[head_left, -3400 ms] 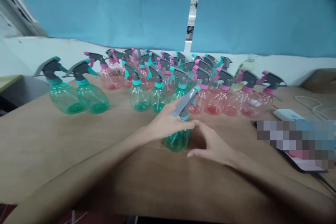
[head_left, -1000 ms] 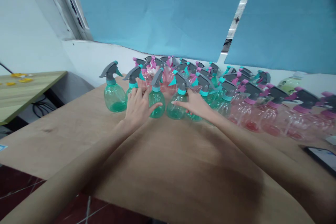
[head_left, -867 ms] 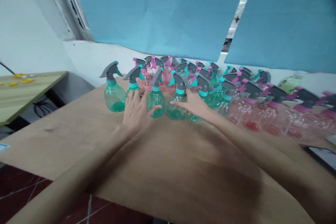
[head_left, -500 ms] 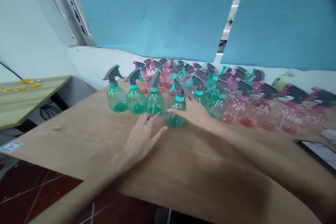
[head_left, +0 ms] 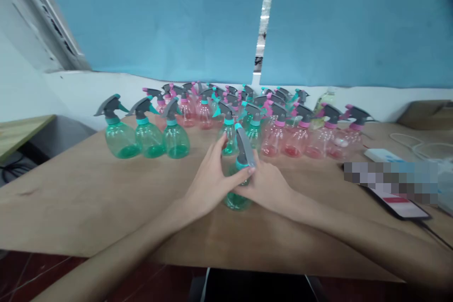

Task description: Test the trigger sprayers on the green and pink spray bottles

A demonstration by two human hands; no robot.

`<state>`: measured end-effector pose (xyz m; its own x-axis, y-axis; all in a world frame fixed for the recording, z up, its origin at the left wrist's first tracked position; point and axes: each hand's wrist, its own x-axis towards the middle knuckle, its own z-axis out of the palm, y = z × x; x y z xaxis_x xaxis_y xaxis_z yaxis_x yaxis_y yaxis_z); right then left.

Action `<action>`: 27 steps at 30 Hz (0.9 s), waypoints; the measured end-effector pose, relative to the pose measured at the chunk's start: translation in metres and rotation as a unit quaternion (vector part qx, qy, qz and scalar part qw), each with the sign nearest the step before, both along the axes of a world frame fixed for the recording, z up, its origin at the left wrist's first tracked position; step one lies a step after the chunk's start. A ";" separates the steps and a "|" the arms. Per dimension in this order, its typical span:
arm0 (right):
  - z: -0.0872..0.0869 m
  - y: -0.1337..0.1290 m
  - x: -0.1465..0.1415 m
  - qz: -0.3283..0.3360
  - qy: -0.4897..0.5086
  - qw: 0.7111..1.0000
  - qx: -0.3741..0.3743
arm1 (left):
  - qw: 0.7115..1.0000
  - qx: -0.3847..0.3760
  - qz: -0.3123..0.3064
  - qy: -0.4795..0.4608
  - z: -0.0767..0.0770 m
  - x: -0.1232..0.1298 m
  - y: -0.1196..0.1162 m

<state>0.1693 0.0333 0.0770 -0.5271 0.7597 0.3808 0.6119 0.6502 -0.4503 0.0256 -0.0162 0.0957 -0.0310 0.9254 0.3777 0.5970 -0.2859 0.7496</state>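
Note:
A green spray bottle [head_left: 238,201] with a grey and turquoise trigger head stands upright, or nearly so, in front of me. My left hand [head_left: 208,181] grips it from the left, its thumb across the neck below the head. From the right, my right hand [head_left: 271,186] is closed round the body, and its fingers are partly hidden. Just behind stand two more turquoise-collared bottles [head_left: 254,133]. To the left, three green spray bottles [head_left: 177,142] form a short row. Pink-headed spray bottles [head_left: 279,136] with reddish liquid line up to the right.
Several more pink and green sprayers [head_left: 186,111] crowd the back of the wooden table [head_left: 88,198]. On the right lie a phone [head_left: 403,206] with a cable and a white box [head_left: 384,155]. A brown box [head_left: 426,114] sits at the back right; another table [head_left: 24,132] stands left.
The held green bottle has come out of the row toward me, and its head has turned. My left hand has moved from the tabletop onto it. The view has swung right.

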 end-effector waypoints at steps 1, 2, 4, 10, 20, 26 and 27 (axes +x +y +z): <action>0.000 -0.001 0.007 -0.002 0.001 1.000 0.012 | 1.000 0.014 -0.010 -0.007 0.003 0.010 0.006; 0.000 -0.002 0.014 0.000 0.001 1.000 0.025 | 0.999 0.025 -0.021 -0.012 0.005 0.020 0.011; 0.000 -0.003 0.026 0.004 -0.008 0.999 0.044 | 0.998 0.037 -0.044 -0.010 0.007 0.036 0.023; -0.010 0.001 0.052 -0.006 -0.005 0.998 0.056 | 0.997 0.038 -0.063 0.007 0.009 0.066 0.045; -0.035 0.043 0.101 0.142 -0.038 0.988 -0.055 | 0.997 0.051 -0.055 -0.008 0.006 0.052 0.071; -0.058 0.068 0.107 0.159 -0.054 0.985 -0.026 | 0.998 0.025 -0.050 -0.013 0.003 0.038 0.088; -0.061 0.072 0.105 0.166 -0.052 0.985 -0.020 | 0.998 0.016 -0.051 -0.015 0.003 0.037 0.089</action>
<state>0.2747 0.1050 0.0158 -0.7828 0.5532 0.2849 0.4135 0.8047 -0.4260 0.0629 0.0729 0.0983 0.0516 0.9114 0.4083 0.5414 -0.3691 0.7554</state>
